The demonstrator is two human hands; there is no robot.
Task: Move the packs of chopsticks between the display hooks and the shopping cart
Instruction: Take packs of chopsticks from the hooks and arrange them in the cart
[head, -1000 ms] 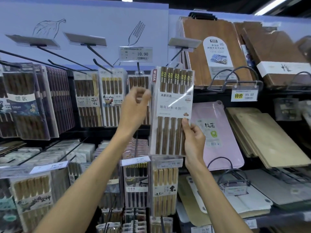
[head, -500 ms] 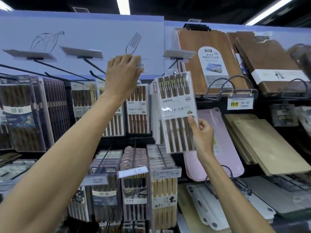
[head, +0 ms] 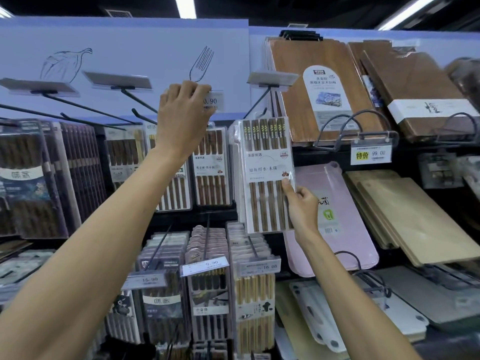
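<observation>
Brown wooden chopsticks show through a clear pack [head: 265,175] with a white label across its middle. The right hand [head: 302,206] pinches it at the right edge, thumb on the front and the other fingers curled behind. The pack hangs nearly upright in front of the display, its top just below the upturned tip of a hook [head: 255,106] that slants down from a grey plate [head: 272,78]. Whether its tab is on the hook cannot be told.

The left hand [head: 181,118] is raised higher and to the left, with its back toward the camera. Its fingers are curled over the left end of a price tag [head: 214,101] that reads in part "0.90". Below that hand, hung packs [head: 211,167] of dark chopsticks fill the upper row, and further left stand darker boxed sets [head: 33,178]. A lower row [head: 207,294] of packs hangs under them on its own hooks, with tags marked 15.90 and 16.00 — the rightmost stack holds pale chopsticks [head: 255,307].

To the right of the held pack, a pink board [head: 337,219] leans just behind the right hand. Above it stand brown wooden boards [head: 293,81] in wire racks, with a yellow tag [head: 371,155] reading 99.00 — and pale wooden boards [head: 415,216] lie stacked further right.
</observation>
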